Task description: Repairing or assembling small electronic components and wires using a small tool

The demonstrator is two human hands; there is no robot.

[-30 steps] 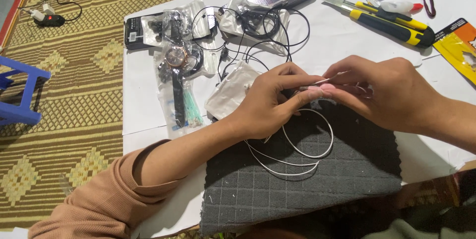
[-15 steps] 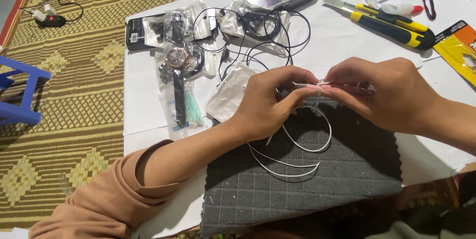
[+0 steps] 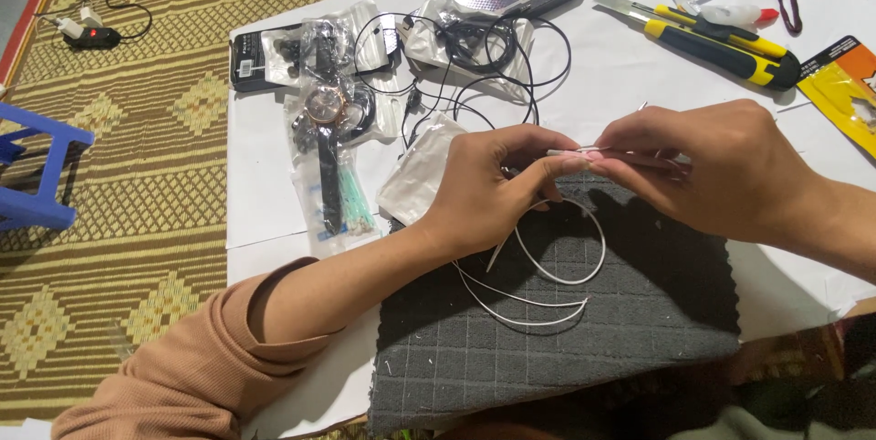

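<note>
Both hands met at frame centre: left hand point(image 3: 488, 189) and right hand point(image 3: 707, 166) each pinched the thin white cable point(image 3: 557, 276), looped over grey cloth point(image 3: 584, 330).

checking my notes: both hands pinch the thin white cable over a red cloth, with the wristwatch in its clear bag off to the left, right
Not quite: the cloth under the hands is dark grey, not red, as the head view shows. The rest holds: the left hand and right hand pinch the thin white cable, and the bagged wristwatch lies to the left.

small pink piece point(image 3: 589, 156) mostly hidden between pinching hands, orange package point(image 3: 844, 84) cut off at right edge
</note>
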